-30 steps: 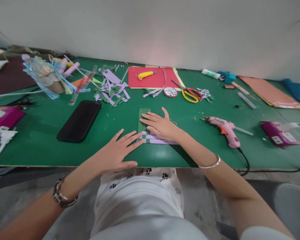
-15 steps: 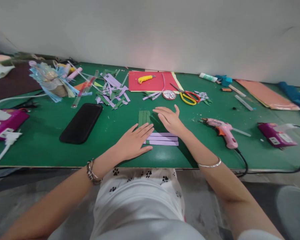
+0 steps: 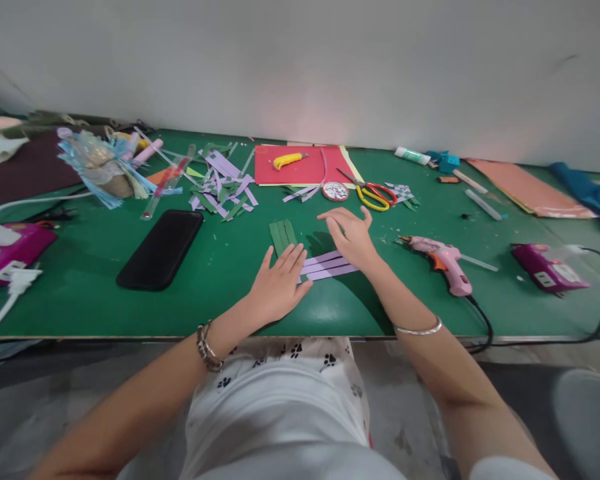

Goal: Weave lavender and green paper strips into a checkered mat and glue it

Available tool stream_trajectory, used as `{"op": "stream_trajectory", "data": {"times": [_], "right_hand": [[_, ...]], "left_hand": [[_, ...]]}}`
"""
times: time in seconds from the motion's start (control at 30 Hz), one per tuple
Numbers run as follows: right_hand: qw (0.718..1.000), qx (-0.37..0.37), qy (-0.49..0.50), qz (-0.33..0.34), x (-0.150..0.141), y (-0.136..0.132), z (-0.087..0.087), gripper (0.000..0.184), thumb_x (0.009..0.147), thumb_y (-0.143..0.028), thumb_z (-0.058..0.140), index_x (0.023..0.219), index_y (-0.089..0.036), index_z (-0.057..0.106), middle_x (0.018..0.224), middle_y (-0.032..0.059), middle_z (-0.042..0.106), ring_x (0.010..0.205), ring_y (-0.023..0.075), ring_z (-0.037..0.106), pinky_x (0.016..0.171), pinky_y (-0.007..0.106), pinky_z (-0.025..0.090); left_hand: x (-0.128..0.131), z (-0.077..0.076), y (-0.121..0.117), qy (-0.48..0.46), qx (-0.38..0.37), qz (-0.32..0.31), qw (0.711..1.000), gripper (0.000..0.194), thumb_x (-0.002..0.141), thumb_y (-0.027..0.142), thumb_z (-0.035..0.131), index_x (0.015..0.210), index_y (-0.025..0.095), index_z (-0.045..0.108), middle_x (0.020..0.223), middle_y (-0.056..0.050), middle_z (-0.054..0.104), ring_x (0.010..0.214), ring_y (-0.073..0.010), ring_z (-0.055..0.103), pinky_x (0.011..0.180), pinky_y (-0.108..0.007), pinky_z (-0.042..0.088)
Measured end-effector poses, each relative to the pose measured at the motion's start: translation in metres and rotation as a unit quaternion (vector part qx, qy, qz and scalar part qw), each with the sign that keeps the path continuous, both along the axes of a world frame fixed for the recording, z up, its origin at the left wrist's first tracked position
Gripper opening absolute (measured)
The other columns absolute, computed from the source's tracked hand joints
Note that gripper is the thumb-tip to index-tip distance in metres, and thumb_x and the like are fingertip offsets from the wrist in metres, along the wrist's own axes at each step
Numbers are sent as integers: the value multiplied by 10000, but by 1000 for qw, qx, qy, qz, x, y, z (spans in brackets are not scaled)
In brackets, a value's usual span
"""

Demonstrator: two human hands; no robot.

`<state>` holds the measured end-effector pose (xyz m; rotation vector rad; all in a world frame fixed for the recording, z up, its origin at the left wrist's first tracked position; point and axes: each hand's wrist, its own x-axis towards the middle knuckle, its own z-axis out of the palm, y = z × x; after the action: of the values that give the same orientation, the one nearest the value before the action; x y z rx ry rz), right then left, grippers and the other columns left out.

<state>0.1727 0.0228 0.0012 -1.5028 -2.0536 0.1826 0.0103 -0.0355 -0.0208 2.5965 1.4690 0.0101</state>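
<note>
My left hand (image 3: 279, 283) lies flat with its fingers apart, over the place where green paper strips (image 3: 283, 235) cross purple paper strips (image 3: 325, 265). The crossing itself is hidden under that hand. The green strips point away from me and the purple ones run to the right, slightly tilted. My right hand (image 3: 353, 233) is raised just above the right part of the purple strips, fingers loosely bent and apart, with nothing in it.
Behind the hands lie scissors (image 3: 375, 199), a yellow cutter (image 3: 287, 161) on red paper (image 3: 265, 175) and a heap of paper strips (image 3: 225, 183). A black phone (image 3: 160, 250) lies left; a pink glue gun (image 3: 447, 260) and a purple power socket box (image 3: 547, 267) lie right.
The crossed strips have turned a little counterclockwise under my left hand, which has turned with them. My right hand has shifted slightly right.
</note>
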Motion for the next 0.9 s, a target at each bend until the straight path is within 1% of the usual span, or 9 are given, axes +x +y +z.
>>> {"op": "stream_trajectory", "data": {"times": [0.13, 0.2, 0.27, 0.33, 0.43, 0.53, 0.63, 0.8, 0.9], "right_hand": [[996, 6, -23, -87, 14, -21, 7, 288, 833, -263, 324, 854, -239, 611, 913, 25, 660, 866, 198, 583, 946, 478, 237], [994, -29, -66, -86, 20, -38, 6, 251, 813, -287, 376, 884, -208, 603, 872, 56, 652, 802, 206, 587, 821, 407, 378], [987, -49, -107, -113, 20, -53, 1, 284, 807, -333, 400, 953, -175, 586, 867, 93, 643, 790, 237, 583, 699, 372, 434], [980, -42, -133, -140, 16, -64, -7, 334, 799, -366, 424, 1028, -162, 555, 917, 120, 630, 829, 263, 575, 672, 375, 447], [977, -27, -141, -160, 8, -70, -18, 400, 770, -365, 480, 1104, -148, 506, 951, 137, 610, 869, 281, 567, 676, 386, 456], [985, -25, -94, -145, 4, -69, -25, 419, 748, -284, 507, 1138, -134, 472, 981, 134, 605, 895, 266, 572, 715, 384, 459], [990, -27, -20, -134, 6, -69, -26, 430, 728, -204, 504, 1149, -130, 458, 1029, 130, 605, 919, 241, 577, 752, 357, 455], [982, -18, 59, -178, 6, -74, -18, 299, 757, -203, 455, 1047, -155, 508, 785, 59, 639, 697, 180, 595, 641, 296, 445], [982, 16, 37, -186, 5, -77, -15, 214, 786, -227, 441, 973, -171, 530, 713, 38, 632, 650, 168, 584, 593, 265, 413]], "left_hand": [[-17, 7, -4, -15, 20, -45, 999, 591, 894, 416, 301, 1372, 84, 201, 1450, -104, 175, 1333, -235, 147, 1065, -481, 165], [-28, 9, -9, -32, 40, -73, 996, 583, 901, 433, 268, 1372, 95, 206, 1445, -99, 207, 1322, -219, 196, 1052, -429, 227], [-37, 9, -15, -35, 48, -106, 993, 575, 905, 455, 236, 1364, 107, 233, 1434, -92, 247, 1308, -206, 238, 1038, -391, 256], [-41, 5, -20, -23, 51, -136, 989, 587, 900, 486, 225, 1348, 111, 278, 1426, -88, 268, 1303, -214, 248, 1036, -396, 249], [-41, -2, -24, -3, 47, -149, 988, 626, 888, 524, 222, 1357, 111, 262, 1424, -87, 268, 1303, -213, 245, 1049, -400, 204], [-40, -6, -25, -1, 44, -142, 989, 639, 882, 533, 222, 1361, 110, 253, 1422, -86, 271, 1303, -211, 246, 1059, -405, 166], [-40, -7, -24, -14, 44, -142, 989, 638, 878, 530, 240, 1360, 111, 256, 1416, -88, 285, 1298, -211, 260, 1065, -409, 142], [-41, -6, -23, -25, 45, -143, 988, 631, 873, 521, 276, 1353, 111, 271, 1415, -91, 289, 1298, -216, 259, 1069, -422, 110], [-41, -6, -22, -27, 39, -143, 989, 624, 872, 513, 292, 1352, 115, 274, 1412, -89, 297, 1294, -215, 267, 1069, -426, 107]]}}
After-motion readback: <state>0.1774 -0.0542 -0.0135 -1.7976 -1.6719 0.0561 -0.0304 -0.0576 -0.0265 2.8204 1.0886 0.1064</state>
